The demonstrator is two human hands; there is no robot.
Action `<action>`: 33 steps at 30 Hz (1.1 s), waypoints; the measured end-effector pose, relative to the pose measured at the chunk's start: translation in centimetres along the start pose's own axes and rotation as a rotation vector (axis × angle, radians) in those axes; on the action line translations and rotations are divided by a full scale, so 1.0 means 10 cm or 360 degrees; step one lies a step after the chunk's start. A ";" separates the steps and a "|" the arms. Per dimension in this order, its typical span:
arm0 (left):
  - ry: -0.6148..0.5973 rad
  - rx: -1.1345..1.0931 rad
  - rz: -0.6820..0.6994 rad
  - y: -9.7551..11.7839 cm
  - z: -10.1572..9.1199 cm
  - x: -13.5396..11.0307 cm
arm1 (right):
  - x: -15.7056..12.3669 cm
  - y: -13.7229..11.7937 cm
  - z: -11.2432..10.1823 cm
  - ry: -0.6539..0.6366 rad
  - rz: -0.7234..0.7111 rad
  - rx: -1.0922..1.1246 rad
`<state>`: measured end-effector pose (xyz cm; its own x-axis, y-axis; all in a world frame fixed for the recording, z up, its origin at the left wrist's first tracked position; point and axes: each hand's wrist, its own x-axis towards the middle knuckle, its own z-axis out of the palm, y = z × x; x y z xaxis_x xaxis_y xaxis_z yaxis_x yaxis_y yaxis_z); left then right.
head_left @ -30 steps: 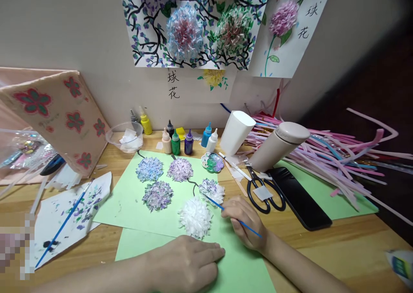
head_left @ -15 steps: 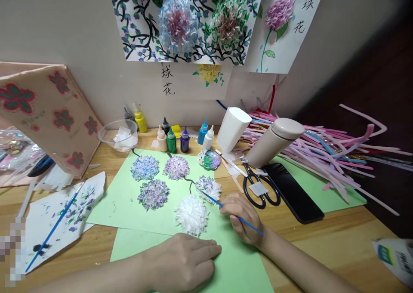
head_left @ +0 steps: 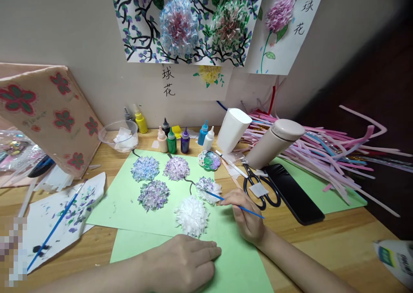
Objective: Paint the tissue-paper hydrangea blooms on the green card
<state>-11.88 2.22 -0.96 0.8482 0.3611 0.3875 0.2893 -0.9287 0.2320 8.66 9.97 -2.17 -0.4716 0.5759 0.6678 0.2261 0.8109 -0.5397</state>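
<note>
My right hand point(head_left: 244, 213) pinches a thin blue paintbrush point(head_left: 242, 208). Its tip rests at a paper flower point(head_left: 206, 189) that is white with purple patches. My left hand point(head_left: 183, 260) lies flat, fingers stretched, on the green paper point(head_left: 238, 263). Just beyond those fingers is a plain white paper flower point(head_left: 192, 216). Farther left on the green sheet sit a blue flower point(head_left: 145, 168), a pale purple one point(head_left: 176, 168) and a darker purple one point(head_left: 153, 195). A small paint palette point(head_left: 209, 160) with green and purple paint stands above the flower at the brush tip.
Several paint bottles point(head_left: 171, 142) line the wall. Right of the flowers are black scissors point(head_left: 263, 194), a phone point(head_left: 293, 194), a tilted beige flask point(head_left: 274, 142), a white cup point(head_left: 232, 129) and many pipe cleaners point(head_left: 329, 151). On the left, a second brush point(head_left: 54, 226) lies on paint-stained paper point(head_left: 92, 187).
The brush has swung to a flatter angle, its tip shifting slightly right on the purple-and-white flower. My right hand has turned a little with it. My left hand stays in place.
</note>
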 end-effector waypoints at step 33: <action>0.0072 0.0026 -0.0002 0.02 0.00 0.01 | -0.02 0.02 0.04 0.0386 0.0436 0.0359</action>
<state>-11.73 2.04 -0.85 0.8270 0.3653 0.4274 0.2978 -0.9294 0.2182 8.46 9.99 -2.63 -0.1998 0.7965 0.5707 0.1106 0.5970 -0.7946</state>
